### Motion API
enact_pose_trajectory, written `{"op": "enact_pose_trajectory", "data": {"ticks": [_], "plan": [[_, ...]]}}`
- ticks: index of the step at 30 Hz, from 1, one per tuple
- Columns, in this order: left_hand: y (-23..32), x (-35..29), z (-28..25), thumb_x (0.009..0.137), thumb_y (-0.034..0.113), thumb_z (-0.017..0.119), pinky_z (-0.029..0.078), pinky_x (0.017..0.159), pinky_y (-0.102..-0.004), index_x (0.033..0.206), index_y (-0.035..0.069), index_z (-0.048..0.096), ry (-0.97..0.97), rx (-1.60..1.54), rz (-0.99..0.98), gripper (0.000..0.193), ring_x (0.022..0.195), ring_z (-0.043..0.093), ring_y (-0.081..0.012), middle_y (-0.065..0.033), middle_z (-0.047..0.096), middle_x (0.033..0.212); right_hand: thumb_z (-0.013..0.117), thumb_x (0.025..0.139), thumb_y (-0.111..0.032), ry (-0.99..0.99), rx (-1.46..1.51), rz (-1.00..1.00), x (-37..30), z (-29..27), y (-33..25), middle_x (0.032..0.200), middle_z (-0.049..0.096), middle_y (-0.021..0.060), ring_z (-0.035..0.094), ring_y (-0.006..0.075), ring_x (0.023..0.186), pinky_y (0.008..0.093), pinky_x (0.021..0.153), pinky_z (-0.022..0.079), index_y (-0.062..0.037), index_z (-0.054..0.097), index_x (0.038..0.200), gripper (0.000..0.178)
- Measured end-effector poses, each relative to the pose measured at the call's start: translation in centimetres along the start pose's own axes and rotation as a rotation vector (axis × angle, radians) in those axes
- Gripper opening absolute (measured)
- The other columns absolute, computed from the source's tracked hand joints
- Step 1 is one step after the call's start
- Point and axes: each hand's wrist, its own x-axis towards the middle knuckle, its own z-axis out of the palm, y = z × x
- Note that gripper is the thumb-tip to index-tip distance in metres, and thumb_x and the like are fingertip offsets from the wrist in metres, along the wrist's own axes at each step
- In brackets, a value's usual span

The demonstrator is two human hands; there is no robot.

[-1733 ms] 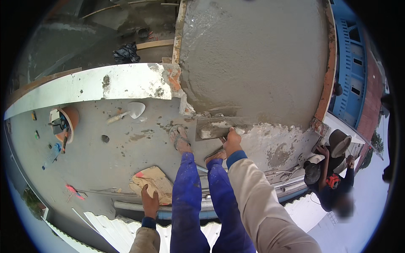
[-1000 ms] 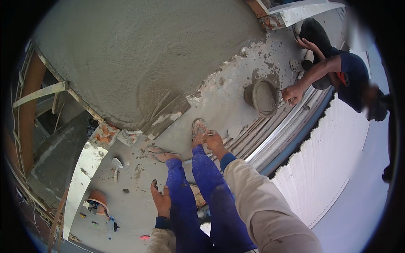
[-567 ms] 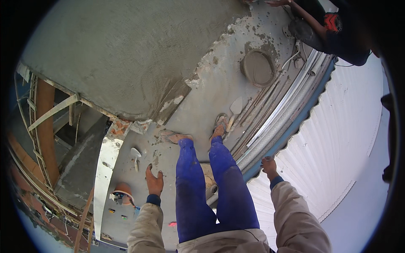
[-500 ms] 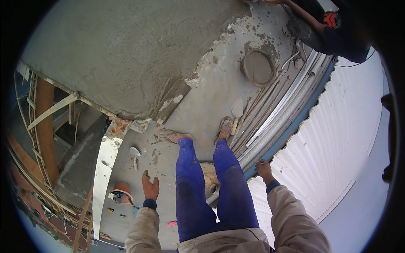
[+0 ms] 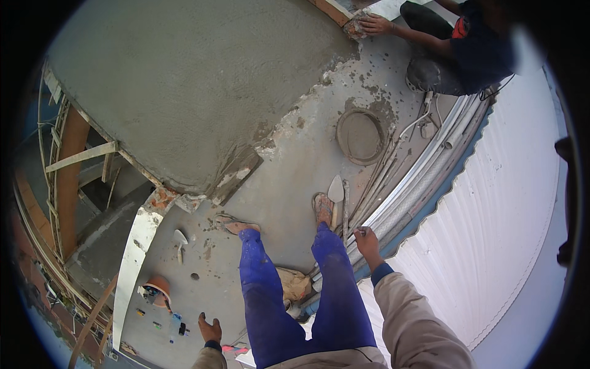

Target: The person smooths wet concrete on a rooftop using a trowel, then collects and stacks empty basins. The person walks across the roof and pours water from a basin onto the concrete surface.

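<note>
My left hand [image 5: 209, 329] is low beside my left leg, fingers and thumb apart, holding nothing. My right hand [image 5: 369, 244] is raised beyond my right knee with curled, pinched fingers; whatever they may hold is too small to make out. Ahead of it, a pointed trowel [image 5: 335, 189] lies on the floor by my right sandal, next to a narrow stick [image 5: 345, 203]. A second trowel [image 5: 179, 237] lies left of my left foot. Nearer my left hand, an orange bucket [image 5: 159, 286] lies tipped, with small items scattered about it.
Wet concrete [image 5: 184, 92] spreads ahead, with a short board [image 5: 239, 175] at its near corner. A round basin of mortar [image 5: 359, 136] stands right of it. Pipes [image 5: 424, 169] run beside a white corrugated roof [image 5: 473, 227]. A co-worker [image 5: 479, 49] crouches at the far right; an open drop is left.
My right hand has moved forward and slightly left; my left hand has dropped lower. The view has shifted, bringing the co-worker's hand on a rough block further into sight.
</note>
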Motion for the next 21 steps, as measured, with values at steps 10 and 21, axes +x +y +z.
{"op": "enact_pose_trajectory", "data": {"ticks": [10,21], "plan": [[26.2,-10.5,11.2,0.088,0.018,0.069,0.035,0.113,-0.0492,0.142,-0.002,0.039,0.103,-0.309,0.192,0.065,0.133,0.042,-0.0458,-0.0259,0.047,0.14,0.065,0.088,-0.063,-0.198,0.237,-0.232,29.7,-0.4,-20.7,0.151,0.045,0.0236,0.045,0.0345,0.139,0.0395,0.114,0.035,0.0051,0.039,0.149,0.094],[20.6,-15.5,13.8,0.089,0.022,0.069,0.034,0.114,-0.0498,0.141,-0.005,0.039,0.048,-0.491,-0.006,0.066,0.134,0.04,-0.0478,-0.0302,0.046,0.14,0.072,0.091,-0.048,-0.052,1.016,-0.003,23.5,-3.4,-15.0,0.119,0.056,0.0069,0.056,0.0191,0.1,0.0331,0.084,0.051,-0.0053,0.054,0.133,0.063]]}}
